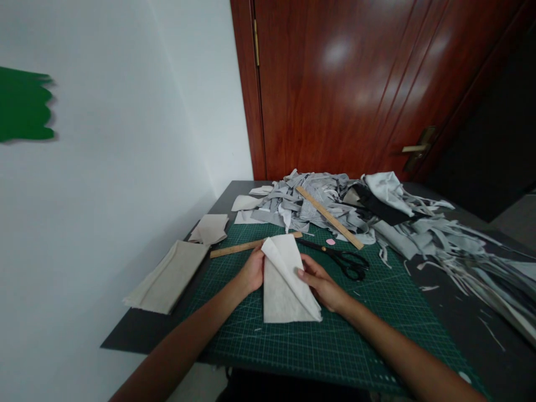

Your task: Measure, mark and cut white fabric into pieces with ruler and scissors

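In the head view, a pale folded cloth (278,296) is being held over the green cutting mat (259,352) by both hands; whether its lower edge is touching the mat cannot be told. The upper left edge is being gripped by the left hand (252,271), half closed, its fingers partly hidden. The right edge is being pinched by the right hand (321,283), with the thumb in front and the fingers bent behind. A diagonal flap is being formed by the upper layer. Behind the cloth, a wooden ruler (237,248) and black scissors (334,254) are lying.
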### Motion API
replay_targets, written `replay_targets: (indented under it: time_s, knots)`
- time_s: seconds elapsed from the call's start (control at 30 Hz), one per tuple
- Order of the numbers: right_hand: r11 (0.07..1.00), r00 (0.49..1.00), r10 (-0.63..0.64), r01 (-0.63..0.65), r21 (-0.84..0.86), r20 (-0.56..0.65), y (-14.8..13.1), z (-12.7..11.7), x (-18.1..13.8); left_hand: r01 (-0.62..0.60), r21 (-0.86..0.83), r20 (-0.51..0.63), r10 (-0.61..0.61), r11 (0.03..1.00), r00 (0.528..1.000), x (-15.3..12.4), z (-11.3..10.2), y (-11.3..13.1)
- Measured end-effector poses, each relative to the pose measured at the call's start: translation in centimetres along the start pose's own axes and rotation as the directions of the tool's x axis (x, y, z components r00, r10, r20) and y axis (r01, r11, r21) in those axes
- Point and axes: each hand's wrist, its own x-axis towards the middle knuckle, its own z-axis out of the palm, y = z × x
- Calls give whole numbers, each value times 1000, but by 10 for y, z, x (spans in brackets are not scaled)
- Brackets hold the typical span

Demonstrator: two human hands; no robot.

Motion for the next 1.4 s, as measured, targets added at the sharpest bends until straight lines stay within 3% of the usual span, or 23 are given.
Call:
replay_targets:
  time_s: [0.2,0.37,0.43,0.67,0.83,0.97,1.03,1.13,1.2,1.3,1.4]
  knots:
    - [993,993,55,-43,112,-105,-10,-3,7,-108,235,51,98,966,994,0,6,-10]
    - [987,979,14,19,162,-203,-18,-9,9,-45,470,-187,150,882,971,15,22,-21]
    - [988,967,-44,80,134,-249,-20,-10,9,-51,516,-212,185,855,960,20,29,-22]
    - [992,968,-25,55,112,-251,-12,-5,7,-44,303,26,38,952,999,5,34,-15]
    - [983,932,-165,127,-134,-323,-1,6,4,-241,483,26,261,842,965,3,31,-19]
    - [998,894,-39,17,-53,-446,6,-1,6,-336,505,115,324,795,939,2,33,-16]
    - [999,882,27,-8,44,-470,11,-8,9,-304,437,136,272,846,953,-2,34,-14]
    - [995,866,29,22,94,-500,14,-16,12,-109,364,169,49,925,984,-8,32,-12]
    - [992,858,47,21,126,-511,11,-16,12,-20,358,194,-54,933,980,-9,30,-12]
    - [997,882,44,-7,81,-469,3,-11,9,-70,389,214,-16,919,977,-7,26,-12]
    - [988,923,-96,42,-150,-373,-2,-5,6,-164,424,215,77,891,974,-5,25,-8]
